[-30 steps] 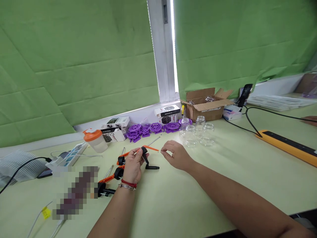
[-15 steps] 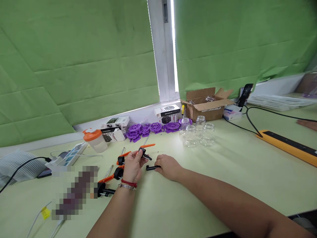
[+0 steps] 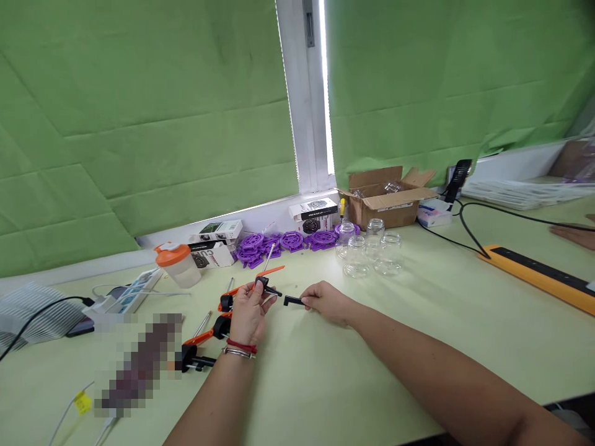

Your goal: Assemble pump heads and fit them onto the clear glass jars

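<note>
My left hand (image 3: pixel 247 317) is closed around a black cap assembly (image 3: pixel 263 282) with a thin metal rod and an orange lever, its black stem pointing right. Between the fingertips of my right hand (image 3: pixel 328 301) is a small black bar with a hooked end (image 3: pixel 292 301). That hooked end faces the stem, a short gap away. Left of my left hand lie several similar cap assemblies (image 3: pixel 222 326) with orange levers and metal rods on the table.
Purple plastic wheel-shaped parts (image 3: pixel 292 241) and printed boxes (image 3: pixel 313 214) line the back wall. Several clear glass jars (image 3: pixel 357 257) stand before an open carton (image 3: pixel 390 210). An orange-lidded shaker (image 3: pixel 176 265) is at left, an orange power strip (image 3: pixel 539 272) at right. Another person's hand (image 3: pixel 574 234) rests at far right.
My right hand has lifted the black bar off the table and shifted slightly right and up. My left hand has tilted the cap assembly a little, moving slightly left.
</note>
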Demonstrator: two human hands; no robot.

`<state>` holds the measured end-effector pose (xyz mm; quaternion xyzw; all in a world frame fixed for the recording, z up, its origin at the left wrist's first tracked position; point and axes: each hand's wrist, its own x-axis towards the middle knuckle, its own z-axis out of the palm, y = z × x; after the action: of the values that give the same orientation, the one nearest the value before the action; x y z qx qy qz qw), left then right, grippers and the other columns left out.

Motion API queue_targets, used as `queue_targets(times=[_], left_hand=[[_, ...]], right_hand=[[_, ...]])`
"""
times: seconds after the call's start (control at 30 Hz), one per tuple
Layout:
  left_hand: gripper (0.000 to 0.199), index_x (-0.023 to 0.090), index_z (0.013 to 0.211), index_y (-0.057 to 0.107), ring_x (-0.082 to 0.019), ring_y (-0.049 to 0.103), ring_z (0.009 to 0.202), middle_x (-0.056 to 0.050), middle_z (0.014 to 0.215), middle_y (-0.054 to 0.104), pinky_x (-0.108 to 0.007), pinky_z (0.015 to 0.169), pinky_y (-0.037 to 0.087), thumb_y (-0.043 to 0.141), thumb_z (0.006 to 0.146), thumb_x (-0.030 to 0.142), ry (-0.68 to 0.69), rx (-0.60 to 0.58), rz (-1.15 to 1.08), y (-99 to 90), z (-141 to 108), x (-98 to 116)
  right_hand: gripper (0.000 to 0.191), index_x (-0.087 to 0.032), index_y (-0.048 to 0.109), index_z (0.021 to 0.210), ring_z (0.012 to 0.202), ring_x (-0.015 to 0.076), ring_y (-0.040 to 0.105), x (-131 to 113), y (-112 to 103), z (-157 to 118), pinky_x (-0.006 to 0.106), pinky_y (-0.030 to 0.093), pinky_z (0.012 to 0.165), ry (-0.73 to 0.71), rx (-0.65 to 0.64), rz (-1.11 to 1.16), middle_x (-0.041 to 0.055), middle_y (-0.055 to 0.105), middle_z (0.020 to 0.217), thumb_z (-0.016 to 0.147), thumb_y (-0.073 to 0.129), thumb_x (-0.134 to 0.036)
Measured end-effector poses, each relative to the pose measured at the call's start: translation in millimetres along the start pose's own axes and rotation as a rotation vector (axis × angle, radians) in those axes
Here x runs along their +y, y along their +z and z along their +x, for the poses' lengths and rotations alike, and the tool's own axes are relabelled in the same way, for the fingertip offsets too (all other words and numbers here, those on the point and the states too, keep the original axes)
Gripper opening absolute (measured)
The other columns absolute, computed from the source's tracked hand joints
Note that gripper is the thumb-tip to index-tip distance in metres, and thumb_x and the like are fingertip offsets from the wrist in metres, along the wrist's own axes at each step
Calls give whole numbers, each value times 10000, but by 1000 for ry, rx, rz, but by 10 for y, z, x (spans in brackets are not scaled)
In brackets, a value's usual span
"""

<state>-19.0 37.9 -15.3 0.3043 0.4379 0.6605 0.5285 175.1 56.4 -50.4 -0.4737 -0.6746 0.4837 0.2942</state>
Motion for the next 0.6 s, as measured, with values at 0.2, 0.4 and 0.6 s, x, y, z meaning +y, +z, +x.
queue_targets(times=[0.2,0.4,0.6], left_hand=[[154,165,869,481,-137,668,732,-20,831,631,-317,692,575,620,804,186,-17,-48,-53,52,-56,20],[184,175,913,502,-138,663,765,-30,881,631,-310,696,570,638,790,190,-42,-96,-64,62,-76,3],[332,180,1010,581,-129,646,756,-32,934,625,-280,665,560,712,717,264,-60,-122,82,47,-82,8]], right_hand=[[275,-151,619,746,505,81,333,51,65,52,219,309,525,65,20,168,-19,474,599,801,509,-398],[285,-152,610,762,499,79,320,83,93,67,216,270,495,73,42,187,-17,477,613,805,502,-411],[268,-153,621,792,514,84,324,14,39,34,219,271,499,66,60,172,-22,457,622,823,473,-374]])
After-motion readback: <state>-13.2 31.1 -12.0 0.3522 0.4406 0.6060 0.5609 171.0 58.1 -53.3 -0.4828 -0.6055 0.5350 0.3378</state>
